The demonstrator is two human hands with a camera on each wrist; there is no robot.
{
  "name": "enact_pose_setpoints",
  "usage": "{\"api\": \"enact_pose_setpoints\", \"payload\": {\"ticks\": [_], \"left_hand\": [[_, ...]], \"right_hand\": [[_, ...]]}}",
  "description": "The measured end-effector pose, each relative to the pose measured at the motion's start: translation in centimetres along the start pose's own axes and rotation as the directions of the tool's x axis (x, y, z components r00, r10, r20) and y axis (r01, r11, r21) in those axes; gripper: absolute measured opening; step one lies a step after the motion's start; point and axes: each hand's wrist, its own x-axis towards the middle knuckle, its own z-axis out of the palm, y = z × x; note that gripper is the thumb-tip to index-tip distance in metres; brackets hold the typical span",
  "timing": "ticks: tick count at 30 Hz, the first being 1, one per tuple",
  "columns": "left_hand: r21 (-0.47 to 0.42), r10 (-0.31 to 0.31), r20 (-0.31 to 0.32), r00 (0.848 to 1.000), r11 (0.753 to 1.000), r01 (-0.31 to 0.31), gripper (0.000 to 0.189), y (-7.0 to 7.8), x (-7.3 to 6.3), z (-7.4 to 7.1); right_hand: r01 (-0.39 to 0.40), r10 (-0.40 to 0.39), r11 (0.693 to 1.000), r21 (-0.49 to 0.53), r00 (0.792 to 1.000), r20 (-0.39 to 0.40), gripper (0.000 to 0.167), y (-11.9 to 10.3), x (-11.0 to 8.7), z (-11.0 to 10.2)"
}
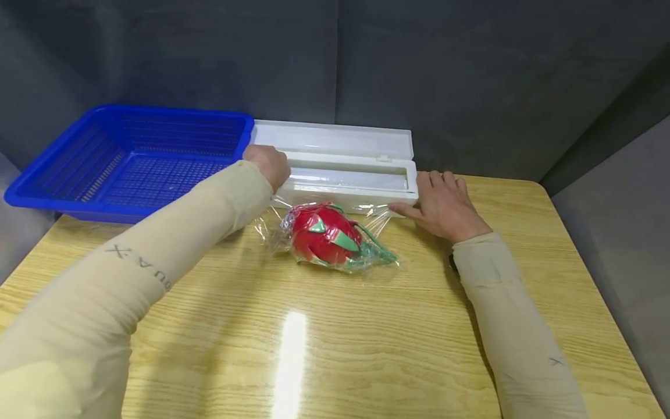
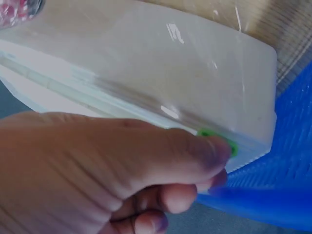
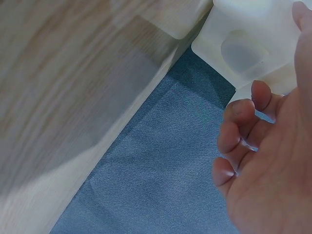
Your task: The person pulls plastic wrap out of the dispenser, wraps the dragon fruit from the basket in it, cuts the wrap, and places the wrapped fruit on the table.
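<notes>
A long white cling film dispenser [image 1: 340, 201] lies across the back of the table with its lid raised. At its left end my left hand [image 1: 269, 166] pinches a small green slider [image 2: 234, 147] on the dispenser's edge between thumb and finger. My right hand [image 1: 445, 205] braces against the dispenser's right end, thumb along the front and the other fingers loosely bent beside the end. In front of the dispenser sits a red dragon fruit [image 1: 324, 233] with green scales, covered in clear film [image 1: 379, 220] that stretches back to the dispenser's front edge.
To the left stands a blue plastic basket [image 1: 157, 174], its right rim right beside the dispenser and my left hand. Dark cloth [image 1: 471, 87] hangs behind the table. The wooden table [image 1: 398, 326] ends at a rounded back right corner.
</notes>
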Motion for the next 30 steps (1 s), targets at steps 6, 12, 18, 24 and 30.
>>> {"api": "enact_pose_setpoints", "payload": {"ticks": [6,12,18,24,30], "left_hand": [[0.048,-0.052,0.055,0.997,0.998,0.050,0.032,0.08,0.00,0.34],[0.033,-0.075,0.041,0.996,0.997,0.073,0.034,0.17,0.12,0.47],[0.025,-0.114,0.032,0.993,0.993,0.113,0.036,0.15,0.21,0.71],[0.020,-0.121,0.040,0.992,0.993,0.120,0.036,0.00,0.30,0.89],[-0.030,-0.103,0.011,0.995,0.994,0.104,0.038,-0.15,0.41,0.91]], "right_hand": [[0.013,-0.013,1.000,0.002,1.000,-0.004,0.079,-0.13,0.17,0.14],[0.006,-0.006,1.000,0.000,1.000,-0.005,0.078,0.00,0.18,-0.10],[0.007,-0.007,1.000,0.004,1.000,0.005,0.081,-0.08,0.25,0.18],[0.017,-0.017,1.000,0.004,1.000,-0.002,0.080,-0.03,0.54,0.30],[0.017,-0.017,1.000,0.012,1.000,-0.002,0.077,0.43,0.61,0.61]]}}
